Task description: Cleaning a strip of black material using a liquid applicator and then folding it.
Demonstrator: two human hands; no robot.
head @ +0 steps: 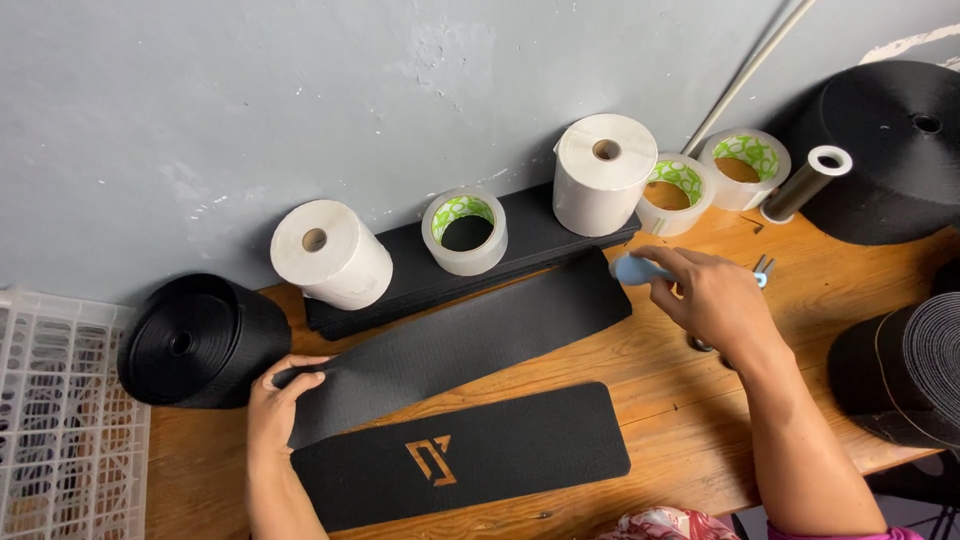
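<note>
My left hand presses on the left end of a long black fabric strip that lies slantwise across the wooden table. My right hand hovers over the strip's right end, closed on a tool with a light blue handle; most of the tool is hidden under my hand. A second black strip with an orange cut-out mark lies nearer to me, parallel to the first.
Against the grey wall stand two white paper rolls, several clear tape rolls, a stack of black strips and a grey tube. Big black webbing rolls sit left, back right and right. A white crate stands far left.
</note>
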